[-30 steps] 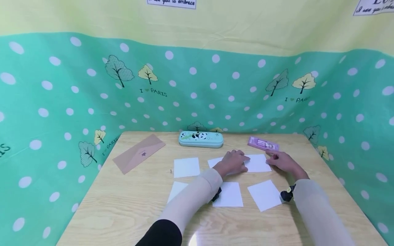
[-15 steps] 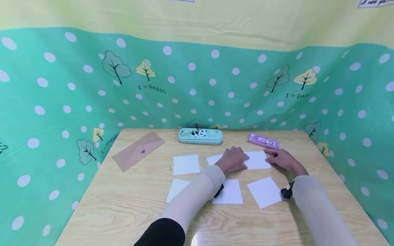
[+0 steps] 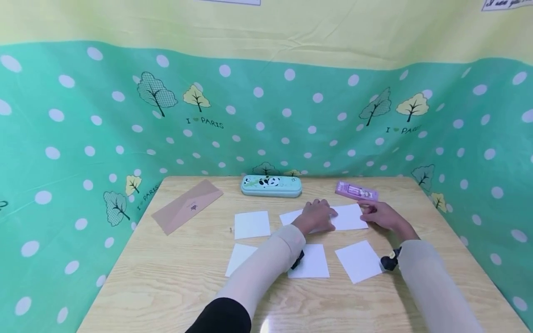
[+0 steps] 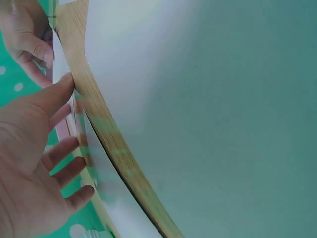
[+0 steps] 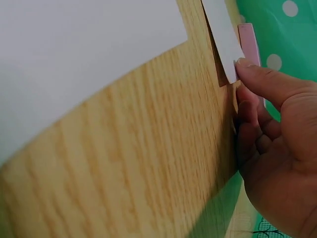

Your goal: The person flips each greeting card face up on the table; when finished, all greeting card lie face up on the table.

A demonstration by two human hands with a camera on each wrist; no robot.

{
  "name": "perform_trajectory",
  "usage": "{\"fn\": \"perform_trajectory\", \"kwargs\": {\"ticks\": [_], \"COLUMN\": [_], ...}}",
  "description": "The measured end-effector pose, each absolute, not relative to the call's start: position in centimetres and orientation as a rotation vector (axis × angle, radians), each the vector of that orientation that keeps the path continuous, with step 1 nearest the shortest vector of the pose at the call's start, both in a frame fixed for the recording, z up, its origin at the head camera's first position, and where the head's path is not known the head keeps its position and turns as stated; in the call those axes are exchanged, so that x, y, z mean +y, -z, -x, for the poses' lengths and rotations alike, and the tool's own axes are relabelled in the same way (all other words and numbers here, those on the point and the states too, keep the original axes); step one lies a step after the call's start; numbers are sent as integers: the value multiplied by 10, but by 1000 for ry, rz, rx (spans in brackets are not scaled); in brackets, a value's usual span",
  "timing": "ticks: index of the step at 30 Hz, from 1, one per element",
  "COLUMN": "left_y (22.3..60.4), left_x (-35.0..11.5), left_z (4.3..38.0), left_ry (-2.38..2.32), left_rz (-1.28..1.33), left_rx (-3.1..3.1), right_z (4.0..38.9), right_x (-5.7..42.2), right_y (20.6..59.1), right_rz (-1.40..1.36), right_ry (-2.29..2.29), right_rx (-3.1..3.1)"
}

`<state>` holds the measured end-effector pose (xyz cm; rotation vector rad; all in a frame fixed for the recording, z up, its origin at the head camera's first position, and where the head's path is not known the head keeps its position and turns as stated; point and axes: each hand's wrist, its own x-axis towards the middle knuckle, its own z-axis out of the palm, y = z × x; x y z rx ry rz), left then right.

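Observation:
Several square white paper sheets lie in two rows on the wooden table. In the head view my left hand [image 3: 315, 216] rests at the back row, between the middle sheet [image 3: 289, 217] and the right sheet [image 3: 349, 217], covering part of both. The left wrist view has its fingers spread, with the thumb [image 4: 60, 94] touching the right sheet's near edge. My right hand [image 3: 384, 216] pinches the right side of that same sheet; in the right wrist view its thumb [image 5: 265, 79] lies on the sheet's slightly raised edge [image 5: 225, 44], the other fingers curled below.
In the front row lie a left sheet [image 3: 240, 256] partly under my left sleeve, a middle sheet [image 3: 310, 262] and a tilted right sheet [image 3: 360, 262]. Behind are a panda pencil case [image 3: 271, 186], a purple box [image 3: 356, 190] and a brown envelope [image 3: 187, 206]. Another sheet [image 3: 252, 225] lies back left.
The head view has shifted slightly. Both hands stay at the back right sheet with almost no movement; the sheets and other objects keep their places.

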<state>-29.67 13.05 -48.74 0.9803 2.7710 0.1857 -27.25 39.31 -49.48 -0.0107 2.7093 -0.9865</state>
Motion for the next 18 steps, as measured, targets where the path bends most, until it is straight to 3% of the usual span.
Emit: {"fn": "perform_trajectory", "kwargs": {"ticks": [18], "left_y": [495], "left_x": [137], "left_z": [302], "left_ry": [-173], "left_rz": [-818], "left_rx": [2919], "right_z": [259], "right_x": [397], "right_y": [492], "right_rz": [-32], "right_ry": [1078], "right_rx": [2717]}}
